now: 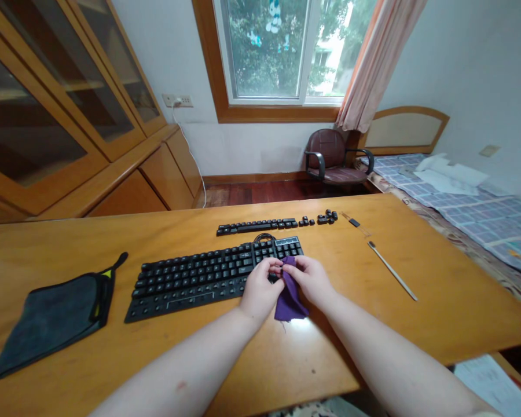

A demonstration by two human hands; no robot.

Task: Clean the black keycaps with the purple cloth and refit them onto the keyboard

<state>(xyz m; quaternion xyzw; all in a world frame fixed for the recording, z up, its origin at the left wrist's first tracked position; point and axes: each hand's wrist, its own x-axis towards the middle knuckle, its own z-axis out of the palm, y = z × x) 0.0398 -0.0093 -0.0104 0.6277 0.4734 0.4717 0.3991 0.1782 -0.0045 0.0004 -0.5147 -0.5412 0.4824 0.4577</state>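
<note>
My right hand point(313, 282) is closed on a purple cloth point(290, 304), which hangs down from its fingers to the table. Close against it, my left hand point(263, 289) has its fingers pinched together at the cloth's upper edge. Whatever small thing lies between its fingertips is hidden. Both hands are over the right end of a black keyboard point(191, 275). The keyboard's near rows have bare key posts without caps. Behind it lies a row of loose black keycaps point(256, 226), with a small cluster of keycaps point(327, 217) to the right.
A thin brush point(393, 271) lies on the wooden table point(330, 359) at right, near a small dark tool with wire loops point(354, 222). At left rests a folded grey cloth point(61, 315) with black edging. Beyond are a chair point(330, 150) and a bed point(451, 197).
</note>
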